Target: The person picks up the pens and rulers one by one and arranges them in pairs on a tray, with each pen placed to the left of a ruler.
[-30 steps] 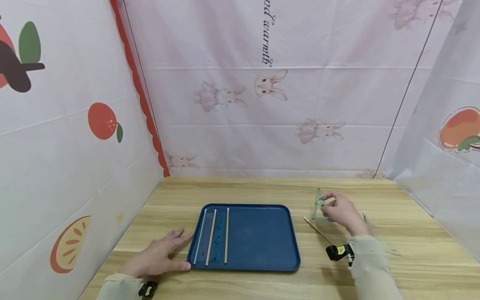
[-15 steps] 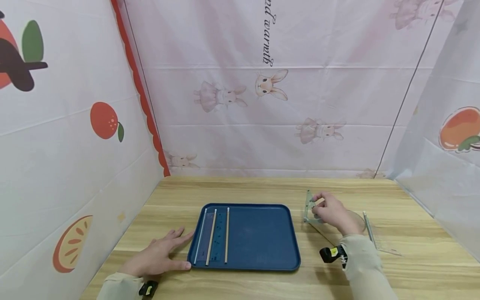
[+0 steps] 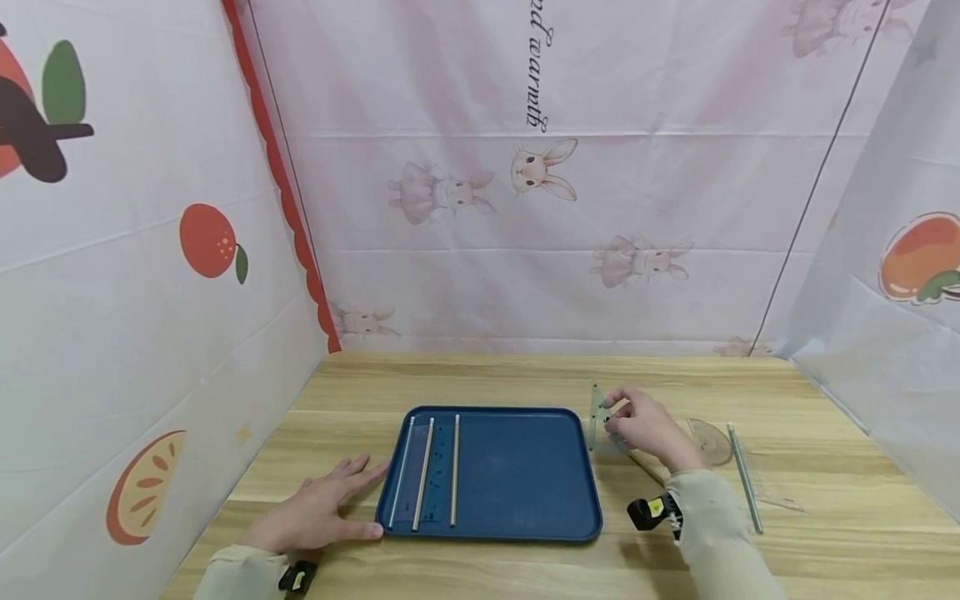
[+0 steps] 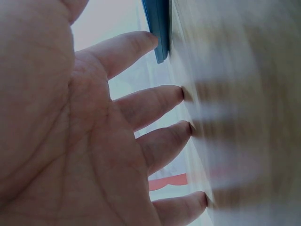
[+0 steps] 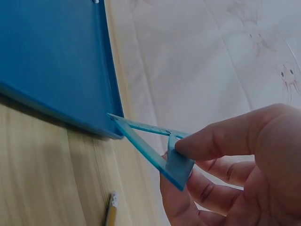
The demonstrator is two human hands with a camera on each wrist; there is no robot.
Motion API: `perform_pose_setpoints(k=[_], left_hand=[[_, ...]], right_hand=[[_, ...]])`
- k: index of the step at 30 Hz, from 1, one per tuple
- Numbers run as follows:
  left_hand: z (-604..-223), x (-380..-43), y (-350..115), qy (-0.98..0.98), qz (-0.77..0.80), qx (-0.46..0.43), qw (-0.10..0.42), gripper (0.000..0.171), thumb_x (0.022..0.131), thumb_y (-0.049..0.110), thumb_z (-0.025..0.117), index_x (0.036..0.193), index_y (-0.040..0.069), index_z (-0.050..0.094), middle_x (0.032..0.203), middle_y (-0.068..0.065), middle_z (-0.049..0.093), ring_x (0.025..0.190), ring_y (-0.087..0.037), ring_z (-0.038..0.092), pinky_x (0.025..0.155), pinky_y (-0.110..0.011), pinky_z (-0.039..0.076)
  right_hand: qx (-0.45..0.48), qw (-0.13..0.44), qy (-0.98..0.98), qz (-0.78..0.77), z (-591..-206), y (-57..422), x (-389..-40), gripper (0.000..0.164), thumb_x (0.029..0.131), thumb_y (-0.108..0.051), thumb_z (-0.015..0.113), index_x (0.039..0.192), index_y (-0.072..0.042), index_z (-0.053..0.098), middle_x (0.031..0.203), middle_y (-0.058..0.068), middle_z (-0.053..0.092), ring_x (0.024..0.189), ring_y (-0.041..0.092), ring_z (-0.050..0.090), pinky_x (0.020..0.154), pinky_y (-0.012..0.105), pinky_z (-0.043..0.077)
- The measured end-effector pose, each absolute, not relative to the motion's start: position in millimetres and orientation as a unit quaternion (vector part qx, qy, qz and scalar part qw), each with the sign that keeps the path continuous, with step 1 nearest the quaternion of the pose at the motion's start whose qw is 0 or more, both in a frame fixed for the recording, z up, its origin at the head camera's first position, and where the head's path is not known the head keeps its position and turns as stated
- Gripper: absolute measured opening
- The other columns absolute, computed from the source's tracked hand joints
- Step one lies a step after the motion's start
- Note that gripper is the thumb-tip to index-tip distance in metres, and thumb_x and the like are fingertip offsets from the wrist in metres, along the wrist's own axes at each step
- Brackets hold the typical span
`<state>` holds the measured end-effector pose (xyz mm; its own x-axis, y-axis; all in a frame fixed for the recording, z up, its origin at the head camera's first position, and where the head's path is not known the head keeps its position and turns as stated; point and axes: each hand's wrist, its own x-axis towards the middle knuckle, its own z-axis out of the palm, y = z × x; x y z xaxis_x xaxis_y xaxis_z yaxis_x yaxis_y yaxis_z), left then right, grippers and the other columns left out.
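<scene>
My right hand (image 3: 647, 427) pinches a clear bluish-green set square (image 5: 176, 165) between thumb and fingers, held up by the right edge of the blue tray (image 3: 525, 475). In the right wrist view its pointed corner overlaps the tray's rim. The left hand (image 3: 322, 507) is spread on the table, its thumb and index finger at the tray's left edge. On the tray's left side lie a silvery pencil (image 3: 401, 475), two wooden pencils, the nearer-centre one (image 3: 453, 475) beside a blue ruler (image 3: 437, 475), and a purplish ruler (image 3: 409, 475).
Under my right hand lies a wooden pencil (image 5: 112, 209). To the right are a clear protractor (image 3: 711, 442), a greenish pencil (image 3: 745, 479) and another clear measuring piece (image 3: 780, 502), partly hard to make out. Printed cloth walls surround the table.
My right hand has moved left with the set square, from over the table to the tray's right edge. The protractor has come into sight behind it. The left hand has stayed put.
</scene>
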<state>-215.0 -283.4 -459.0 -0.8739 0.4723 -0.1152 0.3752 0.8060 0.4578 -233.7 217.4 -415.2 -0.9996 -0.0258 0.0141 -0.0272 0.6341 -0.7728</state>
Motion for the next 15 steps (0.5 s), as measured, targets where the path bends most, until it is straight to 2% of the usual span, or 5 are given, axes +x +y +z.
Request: perform_pose_setpoints(k=[10,15], left_hand=[[-457.5,-214.1,-281.1,0.944,0.220,0.216,0.116,0.099,0.087,0.059,0.084,0.168,0.022,0.040,0.173,-0.029,0.031,0.158,-0.063,0.022,0.107,-0.095,0.016],[-458.1,-214.6,-280.9,0.944,0.221,0.216,0.115,0.099,0.086,0.059,0.084,0.167,0.023,0.041,0.173,-0.029,0.031,0.158,-0.063,0.022,0.108,-0.095,0.016]], right_hand=[[0.043,-0.020,-0.886,0.461,-417.0,208.3,-232.9,0.035,0.095,-0.004,0.065,0.128,0.003,0.056,0.094,0.013,0.066,0.060,0.020,0.053,0.061,0.039,0.051],[0.043,-0.023,-0.885,0.463,-419.4,204.2,-234.7,0.036,0.095,-0.004,0.067,0.128,0.003,0.056,0.093,0.012,0.065,0.068,0.021,0.057,0.062,0.038,0.053]])
